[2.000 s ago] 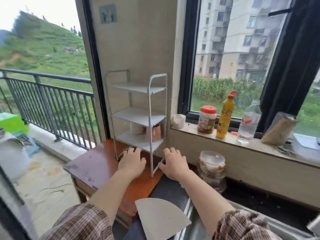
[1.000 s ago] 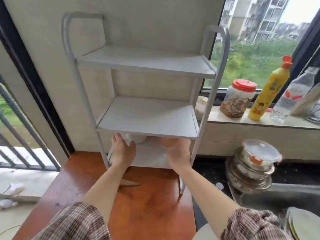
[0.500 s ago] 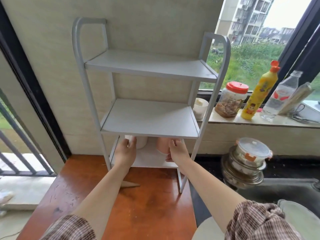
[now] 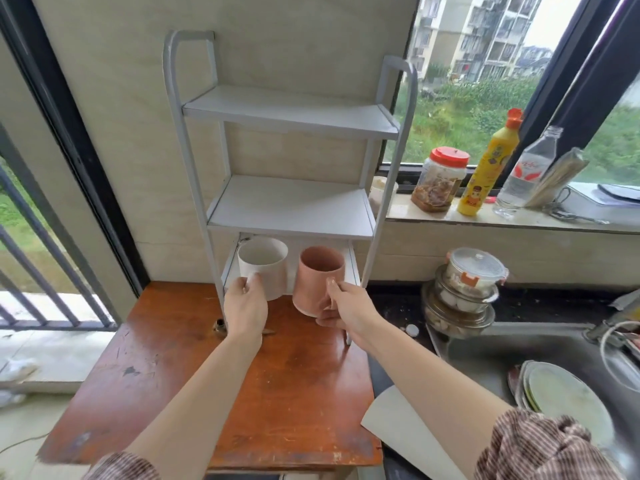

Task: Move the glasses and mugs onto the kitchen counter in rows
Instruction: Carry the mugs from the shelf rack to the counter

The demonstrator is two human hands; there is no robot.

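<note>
My left hand grips a white mug and my right hand grips a pink mug. Both mugs are upright, side by side, lifted just in front of the bottom tier of a grey three-tier rack. The rack stands on a brown wooden table; its upper two shelves are bare. The dark counter starts to the right of the rack.
Stacked lidded containers stand on the counter beside a steel sink holding plates. A jar, yellow bottle, water bottle and small cup line the windowsill. A white sheet overhangs the counter edge.
Both hands reached under the lowest shelf, took hold of the mugs, and have drawn them out toward me and slightly upward. The view pulled back a little.
</note>
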